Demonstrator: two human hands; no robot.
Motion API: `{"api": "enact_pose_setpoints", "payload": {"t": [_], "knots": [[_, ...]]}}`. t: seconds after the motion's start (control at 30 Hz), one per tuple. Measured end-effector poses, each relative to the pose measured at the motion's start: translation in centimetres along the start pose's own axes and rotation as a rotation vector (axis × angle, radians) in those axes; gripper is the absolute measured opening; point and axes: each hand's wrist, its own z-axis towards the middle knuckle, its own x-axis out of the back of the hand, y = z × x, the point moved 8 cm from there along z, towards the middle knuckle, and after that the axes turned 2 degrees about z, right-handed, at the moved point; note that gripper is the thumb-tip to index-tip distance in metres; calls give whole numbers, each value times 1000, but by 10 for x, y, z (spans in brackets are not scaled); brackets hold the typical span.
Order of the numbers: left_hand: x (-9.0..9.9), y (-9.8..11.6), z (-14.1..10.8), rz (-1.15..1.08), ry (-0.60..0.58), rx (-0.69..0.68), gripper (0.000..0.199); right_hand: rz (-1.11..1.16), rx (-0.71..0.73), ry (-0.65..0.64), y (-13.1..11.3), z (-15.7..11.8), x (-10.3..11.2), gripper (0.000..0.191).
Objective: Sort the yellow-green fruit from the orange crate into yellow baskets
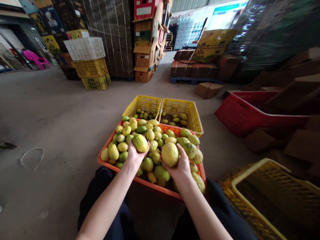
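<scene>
My left hand is closed round a green-yellow lemon, palm turned up. In my right hand sits a larger, rounder, pale yellow lemon, with fingers curled about its side and underside. Both fruits are held over an orange crate, which stands between my knees, heaped with yellow and green lemons of mixed sizes. Several big ones lie along its right side. Just beyond it, a left yellow crate and a right yellow crate stand side by side, with some smaller lemons at the bottom of each.
At my right are an empty-looking yellow crate and a red bin among cardboard. Stacked white and yellow crates stand back left. Cartons rise behind, beside a blue pallet loaded with boxes. A pink chair is far left.
</scene>
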Motion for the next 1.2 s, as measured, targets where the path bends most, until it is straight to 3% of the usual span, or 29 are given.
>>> {"api": "enact_pose_setpoints", "payload": {"t": [0.17, 0.33, 0.57, 0.73, 0.87, 1.03, 1.2], "knots": [[-2, 7, 0, -43, -32, -37, 16, 26, -20, 20, -1, -7, -4, 9], [-1, 5, 3, -63, -24, 54, 27, -34, -114, -20, -1, 0, -3, 9], [-6, 9, -4, 13, 3, 25, 19, 7, 113, -52, -33, 4, -3, 21], [-9, 12, -9, 35, -9, -2, 13, 49, 22, -46, -25, 8, 0, 12], [-14, 2, -10, -64, -88, 103, 26, 22, -34, -60, -20, 15, 1, 24], [-10, 3, -6, -63, -38, 45, 25, 21, 35, -60, -27, 15, 1, 12], [-9, -2, -2, -4, -38, 99, 38, 20, 77, -38, -32, 2, 0, 11]]}}
